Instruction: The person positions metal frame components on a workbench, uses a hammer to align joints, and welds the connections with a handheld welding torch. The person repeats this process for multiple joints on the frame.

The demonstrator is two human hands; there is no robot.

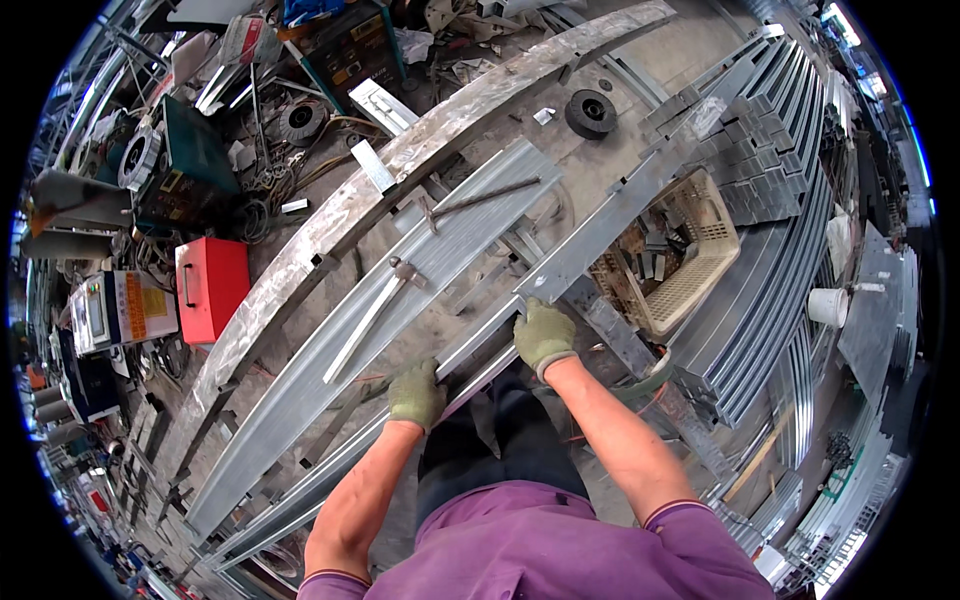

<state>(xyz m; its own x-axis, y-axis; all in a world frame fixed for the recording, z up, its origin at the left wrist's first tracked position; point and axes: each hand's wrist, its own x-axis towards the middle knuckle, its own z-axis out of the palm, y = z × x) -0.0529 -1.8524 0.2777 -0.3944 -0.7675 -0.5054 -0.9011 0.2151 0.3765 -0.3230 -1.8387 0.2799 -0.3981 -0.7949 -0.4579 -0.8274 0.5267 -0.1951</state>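
The long metal channel lies right under both gloved hands, slanting near-left to far-right; left hand and right hand curl closed over its edge, the right farther forward.

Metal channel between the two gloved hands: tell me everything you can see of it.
The metal channel is long, narrow and silvery grey, like galvanised steel, with bright edges along a darker trough. It slants from lower left up toward the right, in front of the person's legs. The gloved left hand and right hand hold it. Near the right hand it runs up to a wider beam; whether they touch is unclear.
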